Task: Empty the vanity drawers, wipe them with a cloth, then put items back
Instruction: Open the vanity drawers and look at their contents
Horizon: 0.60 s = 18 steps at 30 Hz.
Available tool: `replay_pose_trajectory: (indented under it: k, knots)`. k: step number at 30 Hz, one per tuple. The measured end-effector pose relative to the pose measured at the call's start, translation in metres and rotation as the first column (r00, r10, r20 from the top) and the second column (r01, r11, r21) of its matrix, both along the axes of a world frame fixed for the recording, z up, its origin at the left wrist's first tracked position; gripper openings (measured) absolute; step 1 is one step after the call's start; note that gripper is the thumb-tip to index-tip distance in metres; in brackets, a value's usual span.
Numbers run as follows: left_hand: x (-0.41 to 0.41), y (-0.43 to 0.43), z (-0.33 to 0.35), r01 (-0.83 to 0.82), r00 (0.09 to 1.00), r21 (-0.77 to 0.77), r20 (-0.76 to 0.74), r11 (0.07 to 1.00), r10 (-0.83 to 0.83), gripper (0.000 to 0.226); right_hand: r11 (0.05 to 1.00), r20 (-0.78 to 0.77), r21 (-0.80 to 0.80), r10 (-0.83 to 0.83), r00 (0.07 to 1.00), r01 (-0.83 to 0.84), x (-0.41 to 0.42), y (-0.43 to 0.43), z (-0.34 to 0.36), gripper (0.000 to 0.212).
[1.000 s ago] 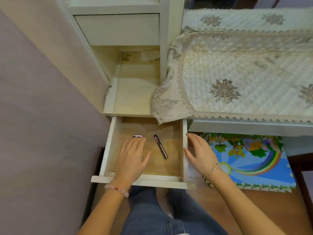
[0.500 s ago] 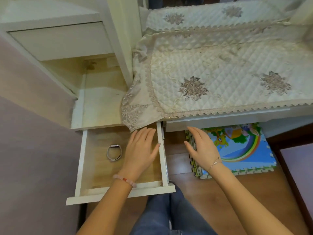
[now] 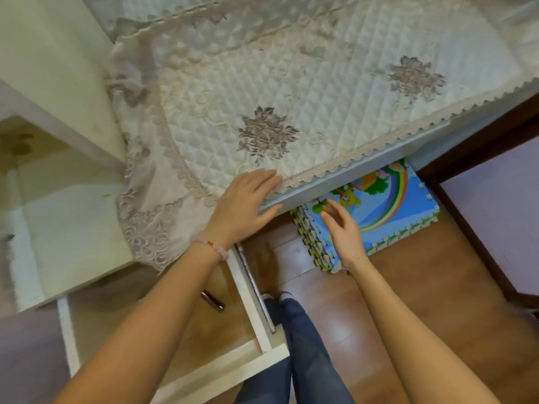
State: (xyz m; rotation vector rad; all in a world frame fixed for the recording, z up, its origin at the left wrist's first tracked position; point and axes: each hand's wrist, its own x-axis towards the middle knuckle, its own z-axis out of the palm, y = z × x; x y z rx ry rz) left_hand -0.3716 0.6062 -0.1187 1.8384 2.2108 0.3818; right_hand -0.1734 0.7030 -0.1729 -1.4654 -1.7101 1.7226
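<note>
The white vanity drawer [image 3: 256,322] stands pulled open at the lower left, its wooden floor showing. A dark pen-like stick [image 3: 212,301] lies inside it, partly hidden by my left forearm. My left hand [image 3: 243,207] lies flat with straight fingers on the lace edge of the quilted cover [image 3: 277,97] at the front of the vanity top. My right hand [image 3: 339,228] hovers open just below the tabletop's front edge, holding nothing. No cloth for wiping is in view.
A colourful foam puzzle mat [image 3: 376,205] leans under the vanity on the wooden floor [image 3: 408,301]. A white side shelf [image 3: 67,228] sits left of the cover. My jeans-clad legs [image 3: 306,345] are beside the drawer. A purple surface [image 3: 495,217] lies at the right.
My left hand left the drawer and moved up onto the cover's front edge. My right hand drifted up toward the tabletop edge. The view swung right; the ring-shaped band is out of sight.
</note>
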Motion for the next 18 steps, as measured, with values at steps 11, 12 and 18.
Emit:
replay_pose_trajectory:
  k: [11,12,18]
  knots:
    - [-0.014,0.017,-0.021,0.125,0.991,0.033,-0.044,0.992,-0.124,0.060,0.451,-0.137,-0.847,-0.695,0.706,0.280,-0.040,0.019,-0.074,0.052]
    - [-0.014,0.015,-0.021,0.129,0.991,0.034,-0.037,0.991,-0.127,0.060,0.420,-0.135,-0.866,-0.722,0.679,0.274,-0.044,0.019,-0.077,0.055]
    - [-0.013,0.002,-0.018,0.129,0.991,0.013,-0.048,0.992,-0.128,0.063,0.321,-0.143,-0.919,-0.811,0.568,0.227,-0.064,0.018,-0.083,0.066]
